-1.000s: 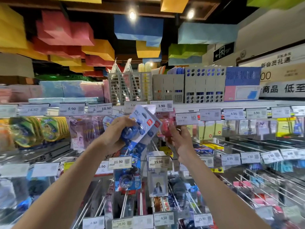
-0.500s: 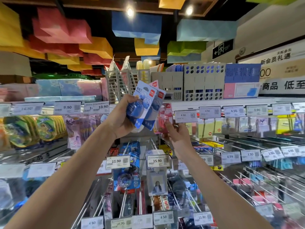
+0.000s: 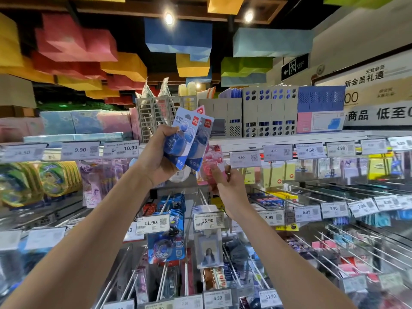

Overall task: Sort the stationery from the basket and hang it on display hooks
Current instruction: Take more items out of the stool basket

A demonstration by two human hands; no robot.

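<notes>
Both bare arms reach up from the bottom corners of the picture toward the middle. The left hand [image 3: 159, 159] is held up just left of the middle. Its fingers and thumb curl tight round a small stack of blue packs [image 3: 188, 139]. The packs are flat cards with shiny clear plastic bubbles on the front, and round dark blue things sit inside the bubbles. The cards fan out a bit at the top, where little red labels show. The right hand [image 3: 227, 188] is a bit lower and to the right. Its thumb and fingers pinch the bottom of a pink pack [image 3: 211, 156], a card with a clear bubble too. The pink pack stands upright just under the edge of the white top shelf [image 3: 289, 138], just beside the blue packs. I cannot tell if it hangs on a hook. Thin shiny metal hooks [image 3: 312, 190] stick out at the lower right. Grey file boxes [image 3: 267, 112] with round holes stand on the top shelf.
</notes>
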